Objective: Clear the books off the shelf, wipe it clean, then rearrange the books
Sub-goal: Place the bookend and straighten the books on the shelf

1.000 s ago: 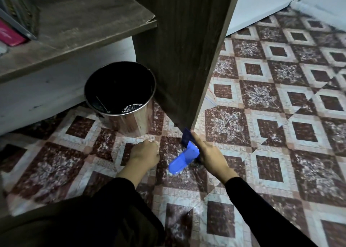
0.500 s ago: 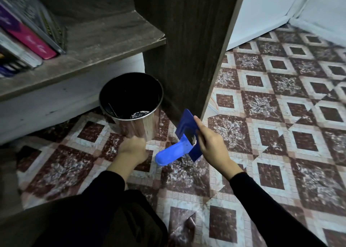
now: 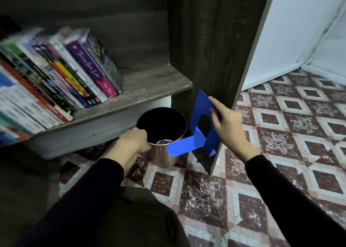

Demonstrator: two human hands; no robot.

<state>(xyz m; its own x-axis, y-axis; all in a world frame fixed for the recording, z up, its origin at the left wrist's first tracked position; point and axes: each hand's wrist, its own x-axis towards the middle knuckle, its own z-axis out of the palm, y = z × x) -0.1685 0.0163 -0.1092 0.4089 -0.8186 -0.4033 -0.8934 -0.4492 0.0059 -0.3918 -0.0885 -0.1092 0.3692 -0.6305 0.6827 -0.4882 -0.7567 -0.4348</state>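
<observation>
Several books (image 3: 61, 78) lean to the left on the grey wooden shelf (image 3: 149, 86), filling its left part; its right end is bare. My right hand (image 3: 229, 127) grips a blue metal bookend (image 3: 202, 127) by its upright plate, held in the air beside the shelf's dark side panel (image 3: 211, 50), its tongue pointing left over the bin. My left hand (image 3: 133, 140) grips the near rim of a shiny metal bin (image 3: 162, 132) standing on the floor below the shelf.
The floor is patterned brown and white tile (image 3: 280, 153). A white wall and skirting (image 3: 299, 31) lie to the right of the shelf unit. My dark-clothed knee (image 3: 121, 218) fills the bottom left.
My right hand has lifted the blue bookend from the floor up to shelf height. My left hand has moved from the floor onto the bin's rim. The view has tilted up, showing the books.
</observation>
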